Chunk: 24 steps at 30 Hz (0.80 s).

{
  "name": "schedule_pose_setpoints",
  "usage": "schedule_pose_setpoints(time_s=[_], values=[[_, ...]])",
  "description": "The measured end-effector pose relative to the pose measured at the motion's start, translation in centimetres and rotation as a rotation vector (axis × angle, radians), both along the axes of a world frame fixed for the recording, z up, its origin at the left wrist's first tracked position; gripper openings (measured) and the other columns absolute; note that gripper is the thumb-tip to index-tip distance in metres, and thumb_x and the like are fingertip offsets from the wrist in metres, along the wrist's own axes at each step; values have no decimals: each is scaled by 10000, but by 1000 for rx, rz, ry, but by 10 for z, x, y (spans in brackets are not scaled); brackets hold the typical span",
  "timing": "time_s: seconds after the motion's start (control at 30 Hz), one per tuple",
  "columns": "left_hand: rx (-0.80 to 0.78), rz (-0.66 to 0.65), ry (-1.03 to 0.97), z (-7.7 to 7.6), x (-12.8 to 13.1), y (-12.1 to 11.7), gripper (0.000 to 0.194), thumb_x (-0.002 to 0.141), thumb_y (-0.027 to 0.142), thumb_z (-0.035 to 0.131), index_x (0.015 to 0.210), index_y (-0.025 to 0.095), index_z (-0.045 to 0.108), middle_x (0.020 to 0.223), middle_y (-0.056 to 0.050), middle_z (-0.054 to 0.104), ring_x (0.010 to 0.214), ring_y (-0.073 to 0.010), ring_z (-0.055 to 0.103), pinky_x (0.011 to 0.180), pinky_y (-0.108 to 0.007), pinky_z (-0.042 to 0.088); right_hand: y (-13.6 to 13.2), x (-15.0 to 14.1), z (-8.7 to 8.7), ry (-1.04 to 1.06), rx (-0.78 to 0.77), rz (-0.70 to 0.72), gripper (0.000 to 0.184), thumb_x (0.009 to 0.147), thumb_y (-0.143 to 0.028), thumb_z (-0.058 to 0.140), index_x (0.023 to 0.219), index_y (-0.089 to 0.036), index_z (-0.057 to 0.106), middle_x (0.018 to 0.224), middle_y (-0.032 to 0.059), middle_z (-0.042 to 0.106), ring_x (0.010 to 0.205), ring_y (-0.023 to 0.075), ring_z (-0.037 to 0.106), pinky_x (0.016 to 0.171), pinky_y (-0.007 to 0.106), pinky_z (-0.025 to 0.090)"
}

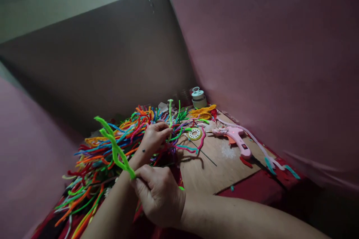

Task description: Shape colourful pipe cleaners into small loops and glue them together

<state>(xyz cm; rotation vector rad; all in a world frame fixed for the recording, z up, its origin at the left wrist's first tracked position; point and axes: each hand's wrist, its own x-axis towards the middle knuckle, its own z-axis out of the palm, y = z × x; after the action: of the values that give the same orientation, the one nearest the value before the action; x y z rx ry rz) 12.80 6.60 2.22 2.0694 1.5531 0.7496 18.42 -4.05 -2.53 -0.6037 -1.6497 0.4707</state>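
My left hand (pixel 155 137) is closed in a pinch on a pale green pipe cleaner (pixel 169 112) that stands upright above the heap. My right hand (pixel 159 194), nearer to me, is closed on the lower end of a bright green twisted pipe cleaner (pixel 114 147) that slants up to the left. Both hands hover over a big heap of coloured pipe cleaners (pixel 103 160) spread over the left part of a wooden board (pixel 221 164).
A pink glue gun (pixel 237 138) lies on the board at the right, with a thin wire (pixel 204 154) and a yellow-green ring (pixel 195 133) beside it. A small white jar (pixel 199 99) stands at the back. Pink walls close in on the right and left.
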Motion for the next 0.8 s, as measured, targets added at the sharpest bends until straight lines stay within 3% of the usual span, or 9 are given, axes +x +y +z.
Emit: schedule_pose_setpoints(time_s=[0.07, 0.17, 0.3, 0.47, 0.63, 0.7, 0.8], values=[[-30, -13, -104, 6, -4, -3, 256, 670, 412, 563, 701, 157, 565, 504, 35, 495, 434, -94, 419, 408, -199, 297, -1, 0, -1, -40, 13, 9, 221, 855, -234, 360, 747, -142, 531, 602, 15, 560, 557, 102, 556, 542, 191, 385], [20, -41, 82, 8, -10, -3, 249, 682, 398, 524, 695, 152, 563, 533, 27, 513, 481, -99, 441, 455, -204, 335, -1, -1, -3, -93, 39, 21, 223, 852, -242, 364, 747, -143, 534, 602, 20, 570, 571, 113, 567, 539, 199, 386], [8, -89, 342, -7, -9, -1, 148, 635, 290, 531, 578, 161, 579, 498, 21, 526, 495, -107, 453, 497, -215, 333, 0, 0, -4, -102, 35, -3, 246, 866, -245, 339, 725, -159, 522, 593, 15, 564, 555, 116, 551, 527, 212, 372], [17, -84, 422, -27, 0, -3, 189, 597, 236, 571, 423, 177, 526, 415, 11, 474, 456, -109, 431, 508, -243, 300, 1, 2, -2, -62, -13, -8, 250, 858, -260, 348, 705, -169, 523, 596, 21, 568, 551, 118, 526, 545, 217, 371], [38, -129, 294, -20, 1, -5, 162, 674, 305, 554, 600, 183, 632, 548, 3, 572, 552, -127, 504, 554, -232, 345, 1, 3, -1, 31, -104, 56, 211, 831, -246, 393, 665, -171, 502, 563, -6, 500, 523, 100, 472, 524, 216, 334], [40, -99, 121, -11, -7, -8, 196, 696, 338, 553, 735, 172, 651, 634, 0, 601, 576, -118, 509, 547, -216, 361, 3, 3, 0, 117, -204, 104, 200, 824, -252, 410, 662, -173, 498, 552, -22, 469, 512, 89, 439, 515, 210, 324], [25, 6, -266, 2, -28, -19, 287, 693, 397, 585, 817, 142, 630, 608, 7, 561, 479, -82, 437, 456, -198, 328, 10, 2, 1, 310, -480, 241, 219, 816, -279, 429, 632, -171, 481, 488, -41, 434, 457, 76, 395, 473, 200, 309]])
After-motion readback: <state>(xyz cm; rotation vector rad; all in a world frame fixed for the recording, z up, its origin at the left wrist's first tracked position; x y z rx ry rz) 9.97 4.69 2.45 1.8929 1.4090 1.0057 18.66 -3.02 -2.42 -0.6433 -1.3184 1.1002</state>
